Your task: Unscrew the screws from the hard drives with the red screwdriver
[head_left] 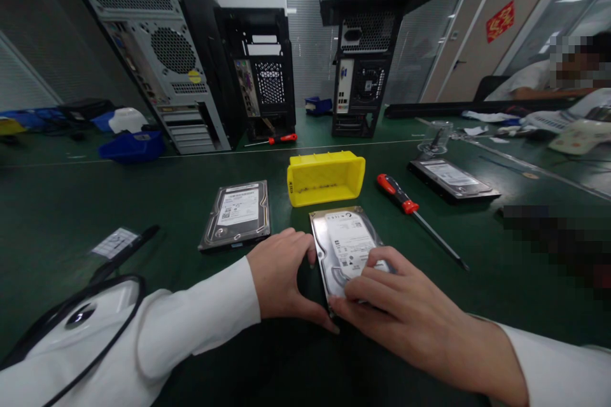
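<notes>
A silver hard drive (pixel 352 238) with a white label lies flat on the green table in front of me. My left hand (pixel 286 273) is at its left side, thumb and fingers spread wide, with fingertips against the left edge and the thumb by the near corner. Over the drive's near part, my right hand (pixel 396 305) has its fingers curled and pinched together; whatever is between them is hidden. Beyond the drive stands a yellow bin (pixel 326 186) tipped on its side, with small dark bits inside. A red-handled screwdriver (pixel 415 210) lies to the right.
Another hard drive (pixel 238 216) is on the left, a third (pixel 452 178) on the right. Computer cases (pixel 181 70) line the back, with a second screwdriver (pixel 281 138) and a blue bin (pixel 132 146) nearby. A clear cup (pixel 435 138) stands right; a person (pixel 529 79) sits beyond.
</notes>
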Demonstrator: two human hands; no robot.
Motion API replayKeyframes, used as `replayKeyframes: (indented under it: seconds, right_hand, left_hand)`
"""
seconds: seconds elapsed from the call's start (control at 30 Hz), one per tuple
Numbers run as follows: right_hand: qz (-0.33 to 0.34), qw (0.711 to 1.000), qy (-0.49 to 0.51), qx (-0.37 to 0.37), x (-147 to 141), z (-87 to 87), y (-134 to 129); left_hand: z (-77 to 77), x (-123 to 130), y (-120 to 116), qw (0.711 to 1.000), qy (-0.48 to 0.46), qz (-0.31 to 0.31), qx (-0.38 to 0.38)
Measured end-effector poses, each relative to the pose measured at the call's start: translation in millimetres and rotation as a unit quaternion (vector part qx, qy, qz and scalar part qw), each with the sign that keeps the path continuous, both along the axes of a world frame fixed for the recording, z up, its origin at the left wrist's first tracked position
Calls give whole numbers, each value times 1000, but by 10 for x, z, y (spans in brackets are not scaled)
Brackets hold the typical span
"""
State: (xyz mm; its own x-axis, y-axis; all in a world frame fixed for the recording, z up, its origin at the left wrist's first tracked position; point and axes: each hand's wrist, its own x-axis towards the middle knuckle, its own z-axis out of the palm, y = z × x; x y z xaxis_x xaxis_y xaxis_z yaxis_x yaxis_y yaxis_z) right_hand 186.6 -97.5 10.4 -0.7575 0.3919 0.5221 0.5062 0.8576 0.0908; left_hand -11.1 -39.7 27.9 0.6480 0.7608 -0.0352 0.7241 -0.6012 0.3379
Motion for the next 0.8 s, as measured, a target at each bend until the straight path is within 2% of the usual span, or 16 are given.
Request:
replayKeyframes:
  seconds: [0.23, 0.8]
  right_hand:
    - [-11, 999, 22, -39, -15, 2, -14]
    - [8, 1000, 15, -5, 29, -61, -31]
  left_hand:
    - [-3, 4, 1, 1000, 4, -1, -2]
    - [11, 4, -8, 1000, 2, 5, 0]
